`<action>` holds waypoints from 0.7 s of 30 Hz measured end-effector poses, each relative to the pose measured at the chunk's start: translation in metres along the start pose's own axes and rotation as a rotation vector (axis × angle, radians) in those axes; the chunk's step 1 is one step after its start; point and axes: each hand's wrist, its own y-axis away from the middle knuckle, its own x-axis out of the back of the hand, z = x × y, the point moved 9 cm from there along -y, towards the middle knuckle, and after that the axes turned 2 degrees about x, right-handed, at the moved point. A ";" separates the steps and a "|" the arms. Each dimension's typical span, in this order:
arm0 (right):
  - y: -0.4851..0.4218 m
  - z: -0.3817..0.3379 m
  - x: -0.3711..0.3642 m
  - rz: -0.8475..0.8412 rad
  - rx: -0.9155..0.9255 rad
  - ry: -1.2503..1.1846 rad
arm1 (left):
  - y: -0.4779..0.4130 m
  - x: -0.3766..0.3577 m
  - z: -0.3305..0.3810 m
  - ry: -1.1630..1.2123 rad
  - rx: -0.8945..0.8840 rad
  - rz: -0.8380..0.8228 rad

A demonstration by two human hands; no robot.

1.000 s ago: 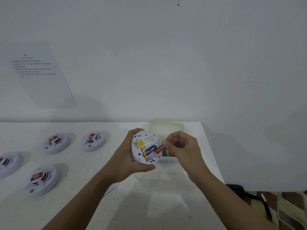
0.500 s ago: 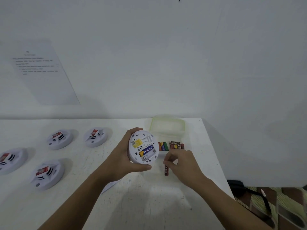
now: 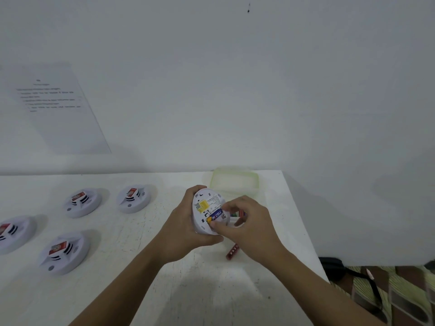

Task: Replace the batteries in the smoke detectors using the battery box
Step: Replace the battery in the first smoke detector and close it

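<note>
The opened smoke detector is gripped by the left hand, its blue battery is pinched by the curled right hand, a red battery is laid on the surface just beneath it, and four detectors left of it are judged not yet done.

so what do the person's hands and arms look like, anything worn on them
Left hand and right hand are bare: no gloves, rings, watch or bands visible. Both forearms are uncovered to the frame's edge; no sleeves show.

White table holds four detectors, battery, lid.
</note>
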 end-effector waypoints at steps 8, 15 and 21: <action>0.000 0.001 0.003 0.036 0.007 0.035 | -0.004 -0.009 -0.001 -0.058 -0.006 -0.006; -0.003 -0.005 0.004 0.037 0.034 0.080 | -0.009 -0.013 -0.005 -0.088 -0.006 -0.027; -0.005 -0.004 0.005 0.060 0.041 -0.031 | -0.012 -0.008 -0.006 -0.060 -0.007 -0.023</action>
